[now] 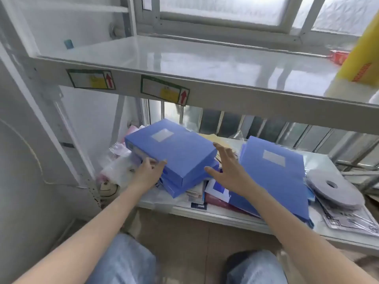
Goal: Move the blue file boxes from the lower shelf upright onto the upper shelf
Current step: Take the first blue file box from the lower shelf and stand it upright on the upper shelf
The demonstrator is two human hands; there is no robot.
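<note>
A blue file box (174,148) lies flat on top of a second blue box (174,190) at the left of the lower shelf (205,214). My left hand (148,172) touches the top box's near left corner, thumb on its lid, fingers at its side. Just off that box's right edge, my right hand (227,167) hovers with fingers spread and holds nothing. Another blue file box (274,175) lies flat to the right, partly under my right forearm. The upper shelf (205,64) is a bare glossy white surface.
Papers, booklets and plastic bags crowd the lower shelf around the boxes. A grey tape roll (333,187) lies at the right. A yellow roll (361,60) and a red packet (339,56) stand at the upper shelf's right end. Window bars run behind.
</note>
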